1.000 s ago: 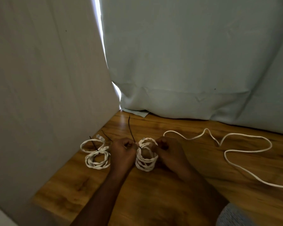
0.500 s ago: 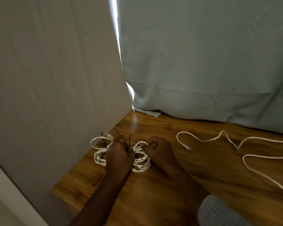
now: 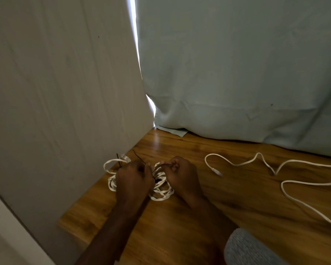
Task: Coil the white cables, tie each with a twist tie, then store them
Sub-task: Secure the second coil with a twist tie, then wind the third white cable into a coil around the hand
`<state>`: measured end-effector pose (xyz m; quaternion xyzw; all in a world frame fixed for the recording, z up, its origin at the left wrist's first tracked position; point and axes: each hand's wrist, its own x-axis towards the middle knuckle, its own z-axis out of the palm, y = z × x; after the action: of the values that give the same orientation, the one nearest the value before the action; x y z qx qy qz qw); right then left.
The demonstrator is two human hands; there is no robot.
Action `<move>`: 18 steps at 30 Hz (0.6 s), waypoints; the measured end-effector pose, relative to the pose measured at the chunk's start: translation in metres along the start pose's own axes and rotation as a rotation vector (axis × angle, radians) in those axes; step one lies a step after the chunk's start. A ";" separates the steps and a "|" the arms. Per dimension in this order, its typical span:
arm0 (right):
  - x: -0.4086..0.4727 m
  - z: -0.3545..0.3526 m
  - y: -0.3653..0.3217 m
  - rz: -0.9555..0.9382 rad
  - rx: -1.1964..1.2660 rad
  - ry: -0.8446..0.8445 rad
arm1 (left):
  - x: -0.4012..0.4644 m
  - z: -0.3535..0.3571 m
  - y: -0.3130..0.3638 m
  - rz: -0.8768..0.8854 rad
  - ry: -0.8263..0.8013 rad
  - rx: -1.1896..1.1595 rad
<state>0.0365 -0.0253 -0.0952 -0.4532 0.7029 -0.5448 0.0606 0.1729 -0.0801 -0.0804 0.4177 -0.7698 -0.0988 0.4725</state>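
Both grips are clenched: left hand (image 3: 135, 178) and right hand (image 3: 182, 175) pinch the dark twist tie (image 3: 141, 162) over the coiled cable (image 3: 161, 190) on the table (image 3: 199, 236). Tying looks under way; next, twist it snug. Another coil (image 3: 111, 176) sits left, a loose cable (image 3: 287, 180) right.

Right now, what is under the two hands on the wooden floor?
Under the left hand and right hand lies a white cable coil, with a dark twist tie at it. The tie's knot is covered by the fingers.
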 end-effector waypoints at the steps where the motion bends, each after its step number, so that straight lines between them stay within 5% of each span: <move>1: 0.000 0.001 -0.001 -0.003 0.013 0.003 | 0.001 -0.001 0.000 -0.003 0.003 -0.015; 8: 0.003 -0.012 -0.001 0.045 0.096 0.042 | 0.016 0.006 0.014 0.045 -0.048 -0.134; 18: 0.011 -0.062 0.024 0.063 -0.051 0.081 | 0.033 0.012 0.082 0.291 0.095 -0.155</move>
<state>-0.0192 0.0112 -0.0857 -0.4100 0.7323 -0.5424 0.0375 0.1109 -0.0555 -0.0209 0.2683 -0.7889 -0.0686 0.5486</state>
